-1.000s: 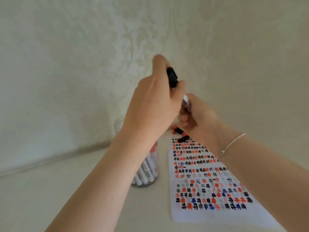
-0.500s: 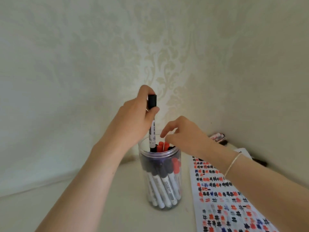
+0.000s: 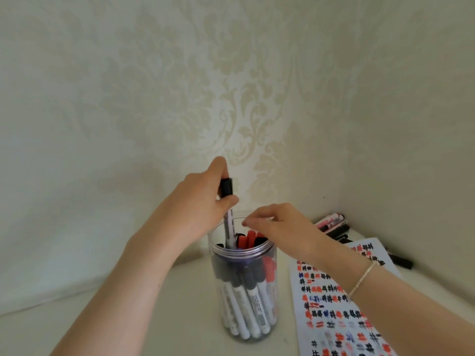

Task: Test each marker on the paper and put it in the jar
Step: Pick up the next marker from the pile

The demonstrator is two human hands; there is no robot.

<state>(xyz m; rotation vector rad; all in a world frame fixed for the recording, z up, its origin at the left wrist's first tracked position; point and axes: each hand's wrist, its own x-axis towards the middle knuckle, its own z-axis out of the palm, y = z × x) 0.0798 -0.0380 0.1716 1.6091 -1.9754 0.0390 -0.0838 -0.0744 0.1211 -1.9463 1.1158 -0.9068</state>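
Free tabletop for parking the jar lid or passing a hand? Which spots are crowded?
Bare tabletop left of the jar, out to the wall, under the left forearm. A narrow bare strip runs between jar and paper. Crowded: the right back corner, with loose markers behind the paper. The jar mouth is packed; left hand holds a marker in it, right hand hovers over the rim.

Held marker: white-barrelled marker with black cap [image 3: 49, 222], upright, cap uppermost, lower end inside the jar mouth.
Jar: clear plastic cylindrical jar [image 3: 273, 291], upright on the surface, open-topped, packed with black- and red-capped markers standing caps up.
Paper: white sheet covered in black, red and blue test marks [image 3: 334, 304], flat, just right of the jar.
Loose markers: small pile of black- and pink-bodied markers [image 3: 334, 224], lying behind the sheet against the wall.
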